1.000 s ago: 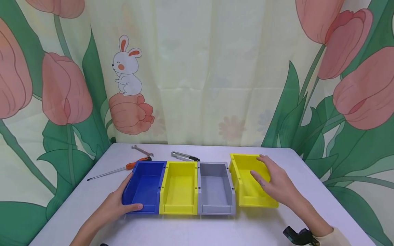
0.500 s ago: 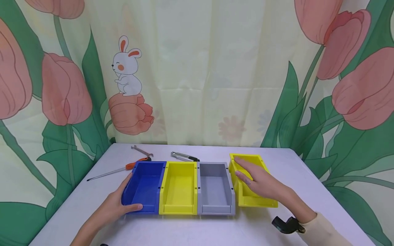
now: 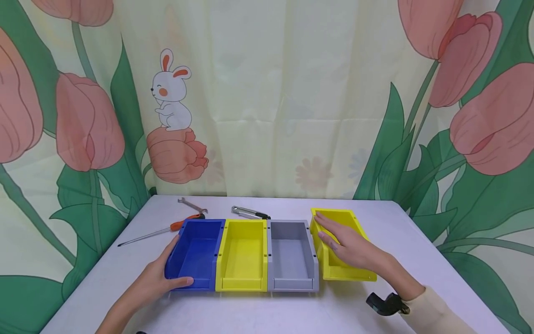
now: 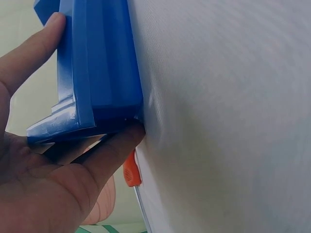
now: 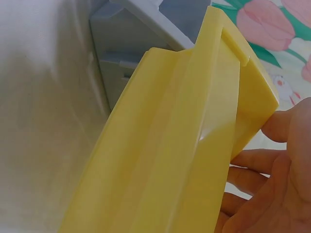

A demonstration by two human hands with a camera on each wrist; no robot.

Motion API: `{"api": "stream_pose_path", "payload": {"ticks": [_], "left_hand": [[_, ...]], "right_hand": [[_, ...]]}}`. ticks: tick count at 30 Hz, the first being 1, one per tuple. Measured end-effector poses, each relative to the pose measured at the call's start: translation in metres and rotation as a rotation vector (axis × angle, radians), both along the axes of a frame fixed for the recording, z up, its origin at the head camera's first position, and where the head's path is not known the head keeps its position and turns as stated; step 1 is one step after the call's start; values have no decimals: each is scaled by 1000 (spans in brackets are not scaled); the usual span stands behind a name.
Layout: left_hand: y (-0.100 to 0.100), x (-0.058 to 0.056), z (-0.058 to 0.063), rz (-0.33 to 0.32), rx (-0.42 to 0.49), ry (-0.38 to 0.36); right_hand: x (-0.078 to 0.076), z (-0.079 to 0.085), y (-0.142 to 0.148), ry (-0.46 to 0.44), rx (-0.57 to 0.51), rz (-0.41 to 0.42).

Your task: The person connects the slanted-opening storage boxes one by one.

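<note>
My left hand (image 3: pixel 152 280) grips the blue bin (image 3: pixel 199 253), thumb over its low front lip and fingers along the outer left side. In the left wrist view, a fingertip (image 4: pixel 136 128) reaches the bin's lower edge close to the table. A yellow bin (image 3: pixel 243 255) and a grey bin (image 3: pixel 293 255) stand side by side to the right of the blue one. My right hand (image 3: pixel 348 246) lies over the second yellow bin (image 3: pixel 350 273), its straight fingers reaching inside toward the left wall. That bin sits slightly turned beside the grey bin.
Behind the row lie a wrench (image 3: pixel 193 205) and a utility knife (image 3: pixel 251 213) on the white table (image 3: pixel 250 315). An orange-handled screwdriver (image 3: pixel 177 225) points out to the left of the blue bin. A printed curtain (image 3: pixel 258 93) hangs behind the table.
My right hand has moved left over the second yellow bin, from its right side toward its left wall, then nearly stopped. The left hand and the bins have stayed in place.
</note>
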State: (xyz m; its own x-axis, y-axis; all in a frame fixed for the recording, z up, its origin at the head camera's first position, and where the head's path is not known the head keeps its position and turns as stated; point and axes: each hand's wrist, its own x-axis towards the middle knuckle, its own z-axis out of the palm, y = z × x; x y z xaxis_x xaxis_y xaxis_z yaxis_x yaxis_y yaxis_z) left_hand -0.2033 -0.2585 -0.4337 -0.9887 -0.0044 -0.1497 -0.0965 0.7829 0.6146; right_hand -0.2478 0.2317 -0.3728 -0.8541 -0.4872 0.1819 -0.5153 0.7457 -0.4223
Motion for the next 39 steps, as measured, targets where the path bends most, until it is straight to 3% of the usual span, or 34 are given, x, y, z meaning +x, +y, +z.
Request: {"api": "stream_pose_path", "payload": {"ticks": [15,22,39], "left_hand": [[-1,0,1,3,-5,2],[-2,0,0,2,-9,0],[-1,0,0,4,-6,-5]], "right_hand": [[0,2,-5,-17,30,-22],[-1,-3,-6,-3,51,10],[-1,-12,-7,12,27,-8]]}}
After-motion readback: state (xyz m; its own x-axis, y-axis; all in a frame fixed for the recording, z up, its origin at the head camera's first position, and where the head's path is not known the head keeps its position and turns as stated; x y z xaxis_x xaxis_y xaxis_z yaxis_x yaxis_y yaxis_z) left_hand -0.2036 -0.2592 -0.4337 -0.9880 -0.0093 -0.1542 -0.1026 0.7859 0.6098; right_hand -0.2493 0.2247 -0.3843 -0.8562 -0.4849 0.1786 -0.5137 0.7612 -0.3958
